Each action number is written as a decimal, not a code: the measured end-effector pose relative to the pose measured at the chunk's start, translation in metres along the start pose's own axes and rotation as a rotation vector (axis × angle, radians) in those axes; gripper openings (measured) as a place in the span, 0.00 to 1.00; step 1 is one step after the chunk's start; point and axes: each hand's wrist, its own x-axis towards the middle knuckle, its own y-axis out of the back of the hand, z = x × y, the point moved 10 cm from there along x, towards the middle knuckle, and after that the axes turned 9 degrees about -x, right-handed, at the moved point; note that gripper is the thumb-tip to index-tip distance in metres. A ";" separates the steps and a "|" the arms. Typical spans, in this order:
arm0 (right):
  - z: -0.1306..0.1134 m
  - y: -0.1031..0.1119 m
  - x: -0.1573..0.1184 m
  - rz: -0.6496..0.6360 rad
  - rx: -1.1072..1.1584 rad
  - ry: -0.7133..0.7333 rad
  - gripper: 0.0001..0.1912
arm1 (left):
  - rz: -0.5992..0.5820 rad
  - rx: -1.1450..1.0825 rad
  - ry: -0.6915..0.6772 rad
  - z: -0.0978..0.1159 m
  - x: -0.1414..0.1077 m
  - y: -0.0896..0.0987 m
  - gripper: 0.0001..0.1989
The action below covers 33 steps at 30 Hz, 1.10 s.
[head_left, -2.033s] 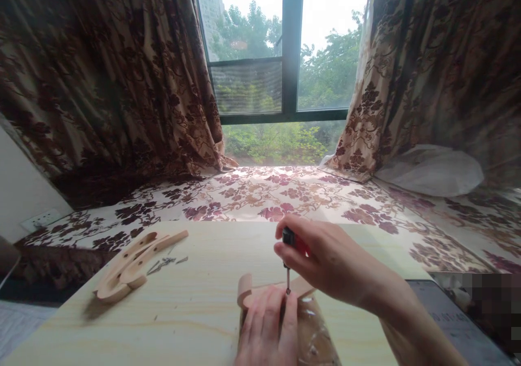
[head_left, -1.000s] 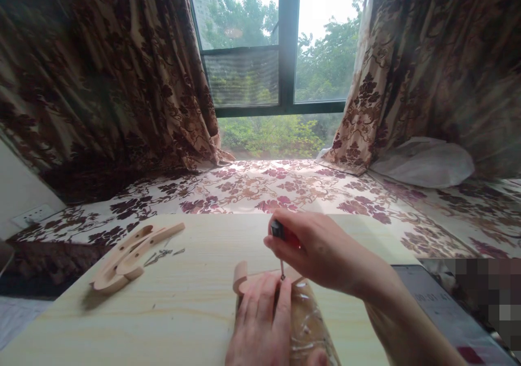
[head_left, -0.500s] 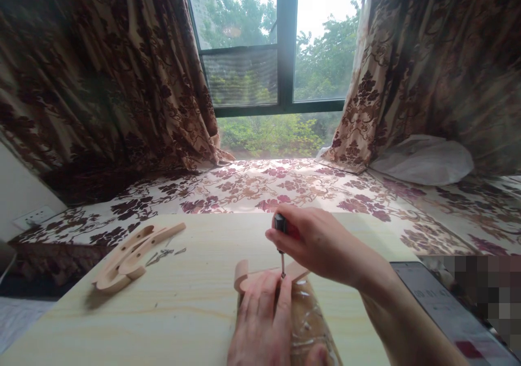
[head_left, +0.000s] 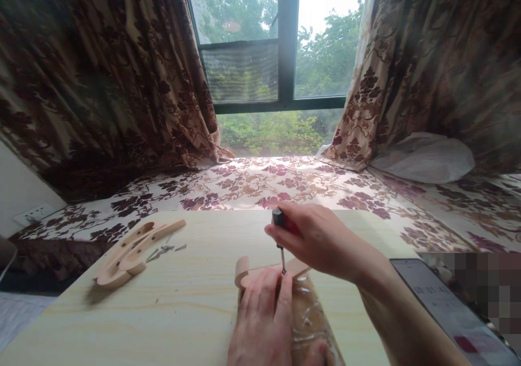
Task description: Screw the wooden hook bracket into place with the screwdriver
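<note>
A person's two hands meet over a curved wooden piece (head_left: pixel 250 278) at a worktop (head_left: pixel 183 312) set before a window (head_left: pixel 287 106). The right hand (head_left: pixel 311 241) is closed around the red-and-black handle of a screwdriver (head_left: pixel 279 222), which stands nearly upright, its top leaning slightly left, its shaft pointing down at the wood. The left hand (head_left: pixel 260 322), nearer the camera, lies flat with fingers extended and slightly parted, their tips on the wood and the thumb apart on a brown slab (head_left: pixel 307 317) with a shiny, clear covering. The wooden piece lies crosswise over the slab's far end, its long axis running roughly left to right; its curled end is just left of the left hand's fingers, its other end below the right hand. The screwdriver's tip comes down right beside the left index fingertip; whether a screw sits beneath it is too small to tell. Well to the left, two more curved wooden parts (head_left: pixel 138 255) lie together beside loose screws (head_left: pixel 163 252); a phone (head_left: pixel 433 295) rests at right.
</note>
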 end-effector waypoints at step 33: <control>0.008 0.005 0.002 0.038 -0.022 -0.053 0.11 | -0.004 -0.007 0.019 0.002 0.001 0.004 0.34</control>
